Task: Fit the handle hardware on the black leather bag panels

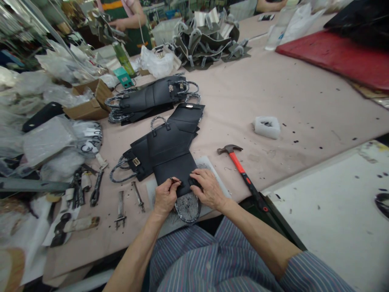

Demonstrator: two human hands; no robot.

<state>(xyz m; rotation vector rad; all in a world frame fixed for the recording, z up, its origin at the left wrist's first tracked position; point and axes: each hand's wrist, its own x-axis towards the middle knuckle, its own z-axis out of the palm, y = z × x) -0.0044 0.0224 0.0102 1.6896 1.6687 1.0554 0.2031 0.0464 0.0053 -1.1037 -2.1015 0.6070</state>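
Observation:
A flat black leather bag panel (172, 150) with a looped handle lies on a pale work mat (212, 170) at the table's near edge. My left hand (165, 196) is closed in a pinch on a small dark part at the panel's near edge. My right hand (208, 188) rests beside it, fingers curled and pressed down on the same edge. A wrapped round handle (188, 209) sticks out below both hands.
A red-handled hammer (243, 170) lies right of my hands. Pliers and punches (97, 190) are scattered to the left. More black bag panels (152, 99) are stacked farther back, with a cardboard box (88, 101), plastic bags and a white foam block (267, 126). Another person stands at the far end.

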